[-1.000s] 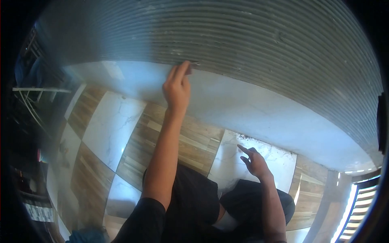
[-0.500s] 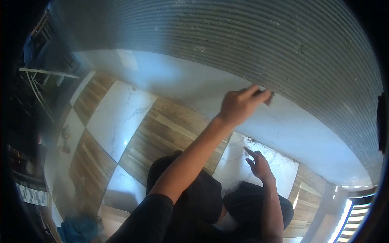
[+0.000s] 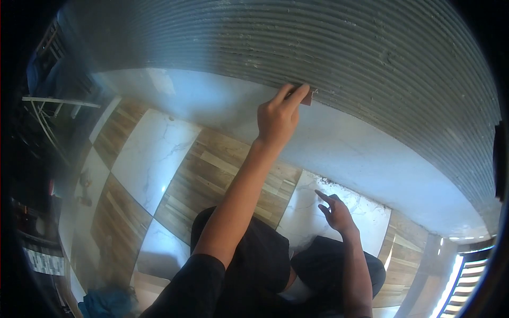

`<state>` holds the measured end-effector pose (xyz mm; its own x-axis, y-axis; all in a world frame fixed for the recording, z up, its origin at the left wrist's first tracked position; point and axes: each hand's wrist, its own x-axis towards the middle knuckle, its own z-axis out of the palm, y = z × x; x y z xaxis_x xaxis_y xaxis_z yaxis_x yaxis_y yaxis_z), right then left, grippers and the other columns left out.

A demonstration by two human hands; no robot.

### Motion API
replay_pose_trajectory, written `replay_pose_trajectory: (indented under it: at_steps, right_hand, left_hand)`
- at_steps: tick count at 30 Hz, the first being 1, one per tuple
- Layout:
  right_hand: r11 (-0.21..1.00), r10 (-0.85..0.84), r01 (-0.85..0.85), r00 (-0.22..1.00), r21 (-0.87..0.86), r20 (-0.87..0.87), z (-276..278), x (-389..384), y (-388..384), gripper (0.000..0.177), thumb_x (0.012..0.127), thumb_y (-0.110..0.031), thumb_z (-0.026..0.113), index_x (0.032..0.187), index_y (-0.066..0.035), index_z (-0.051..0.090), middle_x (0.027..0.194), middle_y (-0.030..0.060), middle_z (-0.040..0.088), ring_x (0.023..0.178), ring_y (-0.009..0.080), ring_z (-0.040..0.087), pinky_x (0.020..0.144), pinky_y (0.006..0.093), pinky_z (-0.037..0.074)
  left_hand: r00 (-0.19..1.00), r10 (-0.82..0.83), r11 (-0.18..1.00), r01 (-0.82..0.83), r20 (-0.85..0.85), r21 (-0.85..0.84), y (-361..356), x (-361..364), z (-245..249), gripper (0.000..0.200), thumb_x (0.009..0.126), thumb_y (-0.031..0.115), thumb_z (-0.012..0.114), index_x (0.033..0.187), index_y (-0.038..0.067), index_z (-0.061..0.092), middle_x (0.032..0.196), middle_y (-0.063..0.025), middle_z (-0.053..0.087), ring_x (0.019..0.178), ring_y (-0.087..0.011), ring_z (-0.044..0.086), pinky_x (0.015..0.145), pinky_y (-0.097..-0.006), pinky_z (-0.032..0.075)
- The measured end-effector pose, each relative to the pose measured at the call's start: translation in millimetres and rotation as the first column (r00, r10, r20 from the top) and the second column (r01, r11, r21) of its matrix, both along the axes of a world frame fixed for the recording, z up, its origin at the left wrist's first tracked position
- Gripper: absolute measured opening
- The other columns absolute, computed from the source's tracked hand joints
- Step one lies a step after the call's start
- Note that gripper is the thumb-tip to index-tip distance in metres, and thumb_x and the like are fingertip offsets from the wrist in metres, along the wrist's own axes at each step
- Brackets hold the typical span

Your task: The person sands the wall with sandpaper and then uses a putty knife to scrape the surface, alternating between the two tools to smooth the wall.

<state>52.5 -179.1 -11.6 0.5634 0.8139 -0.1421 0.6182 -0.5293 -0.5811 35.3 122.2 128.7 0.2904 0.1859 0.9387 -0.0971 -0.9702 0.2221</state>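
My left hand [image 3: 278, 116] reaches forward, fingers closed on a small flat reddish-brown piece [image 3: 306, 98] that looks like folded sandpaper. It is at the seam where the smooth pale lower band [image 3: 339, 135] of the wall meets the ridged grey surface [image 3: 328, 47] above. The fingers cover much of the piece. Low on the right, my right hand [image 3: 338, 214] hovers over a white marble-look tile [image 3: 302, 214], holding nothing, with its index finger stretched out and thumb apart.
Crumbly debris [image 3: 331, 184] lies along the foot of the wall. Wood-look tiles [image 3: 222, 169] alternate with white ones across the floor. A teal cloth [image 3: 108, 302] sits at the lower left, near a pale metal frame [image 3: 61, 99] farther up. Slatted light [image 3: 466, 281] shows at the lower right.
My left hand has slid left and a little farther up along the wall seam, carrying the reddish-brown piece. My right hand has barely moved.
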Motion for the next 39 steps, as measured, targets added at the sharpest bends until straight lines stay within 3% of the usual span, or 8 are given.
replay_pose_trajectory:
  at_steps: [8, 10, 15, 19, 24, 31, 35, 39]
  right_hand:
    - [1.000, -0.022, 0.022, 1.000, 0.014, 0.013, -2.3, 3.3, -4.7, 0.050, 0.099, -0.026, 0.063, 0.148, -0.027, 0.054, 0.101, 0.0216, 0.062, 0.093, 0.0399, 0.063, 0.085, 0.0480, 0.051]
    - [1.000, -0.020, 0.020, 1.000, 0.000, -0.001, -1.9, 1.4, 0.9, 0.050, 0.099, -0.026, 0.063, 0.148, -0.027, 0.054, 0.101, 0.0216, 0.062, 0.093, 0.0398, 0.063, 0.085, 0.0479, 0.052]
    - [1.000, 0.010, -0.010, 1.000, -0.016, 0.005, -8.0, 0.0, 1.8, 0.049, 0.100, -0.027, 0.063, 0.148, -0.028, 0.054, 0.102, 0.0220, 0.062, 0.094, 0.0399, 0.064, 0.086, 0.0475, 0.052]
    - [0.999, -0.017, 0.017, 1.000, -0.033, 0.017, -3.7, 0.8, -5.1, 0.050, 0.100, -0.027, 0.062, 0.149, -0.029, 0.053, 0.103, 0.0221, 0.062, 0.094, 0.0402, 0.064, 0.086, 0.0476, 0.052]
    - [0.999, -0.021, 0.021, 1.000, -0.047, 0.006, -2.0, -0.8, 3.8, 0.050, 0.101, -0.028, 0.061, 0.150, -0.030, 0.052, 0.102, 0.0220, 0.062, 0.094, 0.0402, 0.064, 0.086, 0.0478, 0.052]
    - [0.999, 0.013, -0.013, 1.000, -0.052, 0.013, -11.2, 0.5, 4.3, 0.049, 0.101, -0.028, 0.061, 0.149, -0.030, 0.053, 0.103, 0.0218, 0.062, 0.095, 0.0400, 0.064, 0.087, 0.0478, 0.052]
    - [1.000, -0.018, 0.018, 1.000, -0.017, 0.024, -12.9, 2.1, -9.0, 0.049, 0.101, -0.029, 0.061, 0.149, -0.030, 0.052, 0.104, 0.0218, 0.062, 0.096, 0.0396, 0.064, 0.087, 0.0475, 0.052]
    - [0.997, -0.046, 0.047, 0.999, -0.061, 0.012, -0.3, -0.7, 1.8, 0.050, 0.100, -0.024, 0.062, 0.149, -0.027, 0.053, 0.103, 0.0206, 0.064, 0.094, 0.0385, 0.064, 0.089, 0.0462, 0.051]
  left_hand:
    - [0.989, 0.123, 0.992, -0.121, 0.083, -0.025, 28.8, -8.9, -7.1, 0.036, 0.085, -0.004, 0.066, 0.117, 0.013, 0.072, 0.099, -0.0083, 0.073, 0.078, -0.0254, 0.074, 0.061, -0.0341, 0.061]
    - [0.999, -0.035, 0.995, 0.034, -0.013, -0.089, -5.0, 1.1, -7.7, 0.040, 0.083, -0.008, 0.061, 0.117, 0.012, 0.072, 0.098, -0.0105, 0.071, 0.083, -0.0308, 0.073, 0.069, -0.0407, 0.059]
    - [0.974, -0.128, 0.991, 0.135, -0.189, 0.022, -51.8, 6.8, -0.2, 0.040, 0.082, -0.007, 0.063, 0.115, 0.014, 0.072, 0.098, -0.0063, 0.072, 0.082, -0.0247, 0.074, 0.069, -0.0377, 0.062]
    - [0.998, 0.008, 0.992, 0.000, 0.065, -0.123, 10.4, -4.6, 0.0, 0.041, 0.083, -0.012, 0.056, 0.115, 0.009, 0.071, 0.097, -0.0087, 0.072, 0.082, -0.0242, 0.072, 0.067, -0.0350, 0.058]
    - [0.990, 0.085, 0.991, -0.072, 0.115, -0.112, 27.6, 1.3, -4.4, 0.039, 0.083, -0.009, 0.062, 0.115, 0.011, 0.071, 0.094, -0.0074, 0.071, 0.079, -0.0251, 0.074, 0.061, -0.0369, 0.060]
    - [0.980, -0.138, 0.989, 0.144, -0.141, 0.027, -47.5, 10.8, 17.7, 0.038, 0.084, -0.007, 0.063, 0.115, 0.011, 0.072, 0.093, -0.0087, 0.071, 0.073, -0.0243, 0.072, 0.062, -0.0364, 0.061]
    - [0.997, -0.003, 0.995, 0.011, 0.075, -0.104, 3.0, -8.0, 15.6, 0.037, 0.084, -0.012, 0.059, 0.112, 0.008, 0.073, 0.092, -0.0093, 0.071, 0.080, -0.0237, 0.072, 0.068, -0.0360, 0.058]
    - [0.996, 0.054, 0.985, -0.041, 0.071, -0.170, 27.2, -3.3, 0.8, 0.042, 0.080, -0.015, 0.055, 0.113, 0.006, 0.071, 0.092, -0.0113, 0.070, 0.081, -0.0256, 0.071, 0.071, -0.0374, 0.057]
